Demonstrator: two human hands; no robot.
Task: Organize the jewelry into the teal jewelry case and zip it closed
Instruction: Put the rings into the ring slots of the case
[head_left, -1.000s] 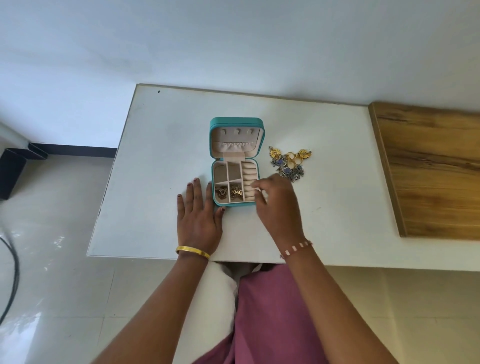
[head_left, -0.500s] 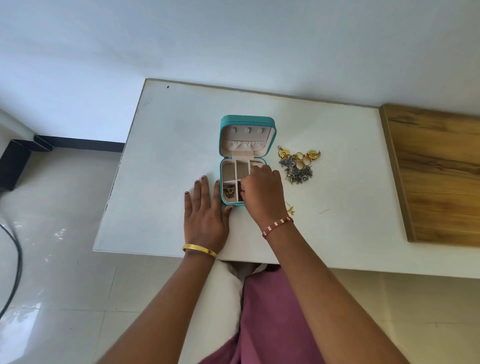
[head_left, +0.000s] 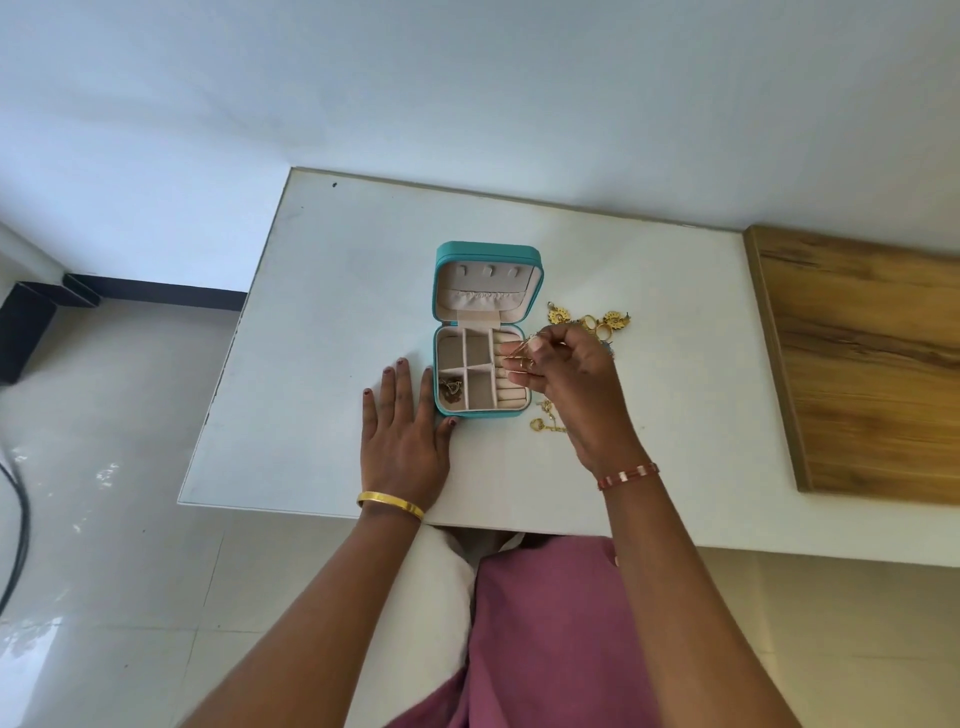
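Teal jewelry case (head_left: 488, 255), a small rounded-square zip box with a cream lining, lies open near the middle of the white tabletop (head_left: 311, 312). Its lid is folded back toward twelve o'clock and shows three small tabs and a gathered pocket. Its tray is split into small square compartments on the left and a column of ring rolls on the right. The compartment at the tray's seven o'clock corner holds a small dark-and-gold tangle of jewelry (head_left: 450, 388); what kind of piece it is cannot be told.

At nine o'clock of the tray the left hand (head_left: 402, 439) lies flat on the table with fingers straight and spread, holding nothing; its thumb tip touches the case's near corner. A plain gold bangle (head_left: 389, 503) circles that wrist.

At three o'clock of the tray the right hand (head_left: 576, 384) hovers over the ring rolls, fingertips pinched on a thin gold piece (head_left: 519, 351) whose shape is too fine to make out. A red-and-white beaded bracelet (head_left: 627, 475) sits on that wrist.

Beyond the right hand, at about two o'clock of the case, a pile of gold floral jewelry and rings (head_left: 592, 321) rests on the table, partly hidden by the knuckles. At five o'clock of the case, just beside the right palm, a gold chain piece (head_left: 543, 423) lies on the surface.

A wooden board (head_left: 862, 364) covers the table's right end.
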